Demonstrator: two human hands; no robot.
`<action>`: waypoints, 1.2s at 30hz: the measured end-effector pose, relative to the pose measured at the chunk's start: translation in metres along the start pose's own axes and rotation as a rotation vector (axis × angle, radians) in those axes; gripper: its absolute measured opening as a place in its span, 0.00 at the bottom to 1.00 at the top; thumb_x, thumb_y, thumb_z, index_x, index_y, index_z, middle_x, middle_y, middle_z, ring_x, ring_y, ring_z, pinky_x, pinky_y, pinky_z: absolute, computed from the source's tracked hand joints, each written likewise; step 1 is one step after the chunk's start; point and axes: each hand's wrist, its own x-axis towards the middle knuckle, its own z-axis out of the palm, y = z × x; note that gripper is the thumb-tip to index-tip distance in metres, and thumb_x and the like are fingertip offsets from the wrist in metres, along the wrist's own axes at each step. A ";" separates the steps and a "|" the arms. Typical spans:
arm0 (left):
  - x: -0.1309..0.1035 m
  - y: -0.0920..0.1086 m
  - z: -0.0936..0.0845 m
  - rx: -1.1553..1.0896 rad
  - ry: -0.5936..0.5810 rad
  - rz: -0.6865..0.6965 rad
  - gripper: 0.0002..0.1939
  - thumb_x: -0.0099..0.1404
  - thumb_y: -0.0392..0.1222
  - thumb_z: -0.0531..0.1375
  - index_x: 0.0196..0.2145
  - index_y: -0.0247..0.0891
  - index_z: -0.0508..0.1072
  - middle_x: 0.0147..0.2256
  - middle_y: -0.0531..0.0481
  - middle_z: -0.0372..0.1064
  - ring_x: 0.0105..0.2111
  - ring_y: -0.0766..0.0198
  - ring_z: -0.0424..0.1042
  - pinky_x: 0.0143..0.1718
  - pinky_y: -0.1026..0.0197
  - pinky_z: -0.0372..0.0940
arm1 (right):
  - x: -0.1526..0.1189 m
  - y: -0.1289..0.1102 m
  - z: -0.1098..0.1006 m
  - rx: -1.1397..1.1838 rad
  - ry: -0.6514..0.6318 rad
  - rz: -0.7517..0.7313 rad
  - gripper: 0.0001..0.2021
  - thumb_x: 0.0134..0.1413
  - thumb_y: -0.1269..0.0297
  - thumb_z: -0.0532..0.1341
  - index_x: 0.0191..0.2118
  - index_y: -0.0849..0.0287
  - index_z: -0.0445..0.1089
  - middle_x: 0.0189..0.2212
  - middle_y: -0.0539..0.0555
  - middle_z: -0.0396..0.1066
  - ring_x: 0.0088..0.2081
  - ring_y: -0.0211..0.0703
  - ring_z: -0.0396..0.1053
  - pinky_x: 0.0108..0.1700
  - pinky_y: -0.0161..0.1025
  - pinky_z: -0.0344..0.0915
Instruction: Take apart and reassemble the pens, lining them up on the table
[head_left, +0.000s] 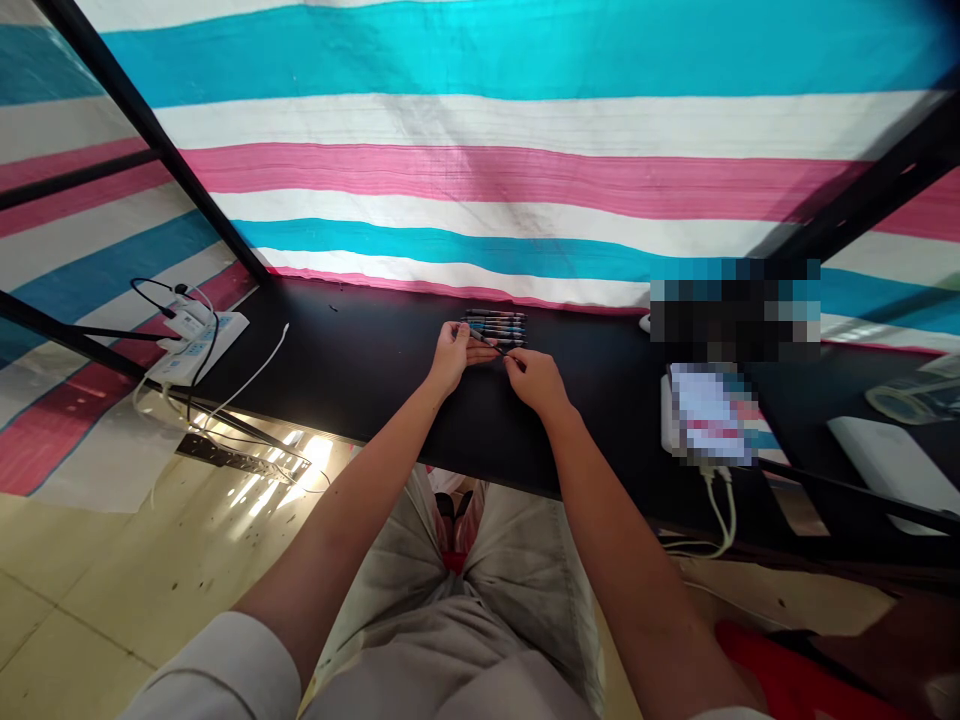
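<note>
A thin dark pen [487,342] is held slantwise between my two hands, above the black tabletop [360,370]. My left hand [454,357] grips its upper end under the thumb, with the other fingers stretched out beneath it. At the lower right end, my right hand [534,378] pinches the pen between thumb and fingertips. Just beyond my hands lies a row of several similar pens [506,318], side by side on the table; my left hand partly covers them.
At the left edge a white power strip [196,348] carries plugs and loose cables. To the right lie a blurred phone-like device [709,410] with white cables and a white box [892,460]. A striped sheet [450,180] hangs behind the table, between black frame poles.
</note>
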 end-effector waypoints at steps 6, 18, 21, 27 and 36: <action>-0.003 -0.001 0.002 0.083 -0.077 0.002 0.17 0.68 0.53 0.61 0.38 0.41 0.58 0.32 0.51 0.74 0.31 0.63 0.78 0.38 0.56 0.74 | 0.000 -0.001 0.000 0.017 -0.009 0.010 0.12 0.61 0.62 0.56 0.37 0.56 0.77 0.34 0.56 0.77 0.36 0.48 0.71 0.41 0.41 0.61; -0.002 -0.005 -0.002 0.260 -0.138 0.076 0.07 0.65 0.41 0.63 0.38 0.36 0.69 0.24 0.55 0.66 0.24 0.68 0.69 0.30 0.62 0.71 | 0.001 0.003 0.003 0.187 0.030 0.066 0.08 0.57 0.60 0.61 0.40 0.57 0.70 0.27 0.50 0.70 0.30 0.43 0.65 0.36 0.39 0.59; -0.002 -0.005 -0.003 0.262 -0.153 0.078 0.06 0.65 0.39 0.62 0.39 0.36 0.69 0.25 0.55 0.66 0.24 0.69 0.70 0.30 0.62 0.70 | 0.001 0.004 0.003 0.197 0.031 0.069 0.07 0.56 0.59 0.61 0.37 0.57 0.69 0.26 0.50 0.70 0.29 0.43 0.65 0.35 0.39 0.58; -0.004 -0.003 0.000 0.270 -0.180 0.088 0.07 0.64 0.39 0.63 0.39 0.36 0.70 0.26 0.54 0.67 0.26 0.68 0.71 0.30 0.63 0.68 | 0.001 0.001 0.001 0.219 0.009 0.080 0.07 0.56 0.58 0.60 0.35 0.56 0.68 0.26 0.50 0.71 0.30 0.44 0.66 0.36 0.39 0.59; -0.001 -0.007 -0.004 0.421 -0.120 0.199 0.10 0.63 0.44 0.65 0.34 0.36 0.70 0.22 0.54 0.67 0.22 0.69 0.67 0.27 0.64 0.64 | 0.001 0.002 0.005 0.219 0.041 -0.037 0.05 0.53 0.67 0.59 0.37 0.58 0.68 0.34 0.55 0.69 0.34 0.45 0.67 0.40 0.42 0.64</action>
